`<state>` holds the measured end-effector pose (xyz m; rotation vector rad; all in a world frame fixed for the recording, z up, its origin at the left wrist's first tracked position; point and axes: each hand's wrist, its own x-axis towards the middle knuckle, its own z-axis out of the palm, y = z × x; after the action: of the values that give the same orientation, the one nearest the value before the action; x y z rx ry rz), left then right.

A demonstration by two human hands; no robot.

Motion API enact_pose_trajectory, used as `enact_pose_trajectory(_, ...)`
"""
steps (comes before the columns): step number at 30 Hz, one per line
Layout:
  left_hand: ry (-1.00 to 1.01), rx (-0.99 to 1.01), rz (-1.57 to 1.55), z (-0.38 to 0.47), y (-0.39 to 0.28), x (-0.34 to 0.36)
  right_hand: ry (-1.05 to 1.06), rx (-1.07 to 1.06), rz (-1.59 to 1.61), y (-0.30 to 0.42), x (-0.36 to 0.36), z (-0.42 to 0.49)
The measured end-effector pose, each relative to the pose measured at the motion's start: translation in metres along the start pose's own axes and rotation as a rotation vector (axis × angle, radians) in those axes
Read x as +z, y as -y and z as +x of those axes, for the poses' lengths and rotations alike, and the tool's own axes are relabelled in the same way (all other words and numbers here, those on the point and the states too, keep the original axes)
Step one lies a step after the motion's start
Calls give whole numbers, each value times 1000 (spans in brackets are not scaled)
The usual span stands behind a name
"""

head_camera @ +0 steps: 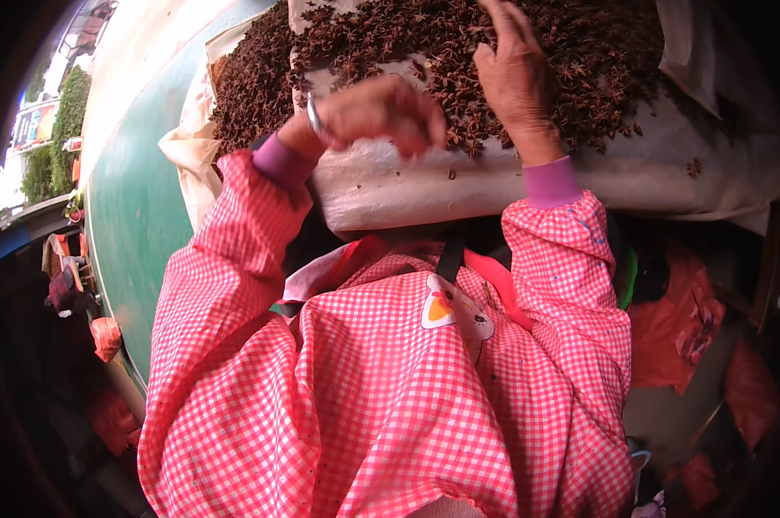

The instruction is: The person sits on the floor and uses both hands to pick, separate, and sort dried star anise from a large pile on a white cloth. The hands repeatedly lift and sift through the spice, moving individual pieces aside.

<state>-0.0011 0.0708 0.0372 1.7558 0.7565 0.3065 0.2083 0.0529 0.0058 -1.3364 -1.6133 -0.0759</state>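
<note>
A wide spread of dried star anise (pixel 390 29) lies on a pale plastic sheet (pixel 390 188) in front of me. Blurred by motion, my left hand (pixel 383 113) hovers over the near edge of the spread, wearing a silver bangle (pixel 313 115) at its wrist. Its fingers curl downward, and whether they hold anything cannot be made out. My right hand (pixel 516 81) reaches over the star anise farther to the right. Its thumb stands apart from the stretched fingers, nothing shows between them, and the fingertips meet the top edge of the view.
On the left, a denser heap of star anise (pixel 254 84) sits in a pale sack (pixel 195 152) beside a green surface (pixel 137 175). One loose star anise (pixel 694 168) lies at the right. Red plastic bags (pixel 672 324) are on the floor lower right; an orange bag (pixel 106 338) hangs at left.
</note>
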Motion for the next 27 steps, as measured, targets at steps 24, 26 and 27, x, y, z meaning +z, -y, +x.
enact_pose_trajectory(24, 627, -93, 130, -11, 4, 1, 393, 95, 60, -20, 7, -17)
enact_pose_trajectory(26, 64, 237, 829, 15, 23, -5, 421, 83, 64, -23, 8, -17)
enact_pose_trajectory(27, -335, 402, 1232, 30, 35, -6, 445, 75, 65, -24, 8, -17)
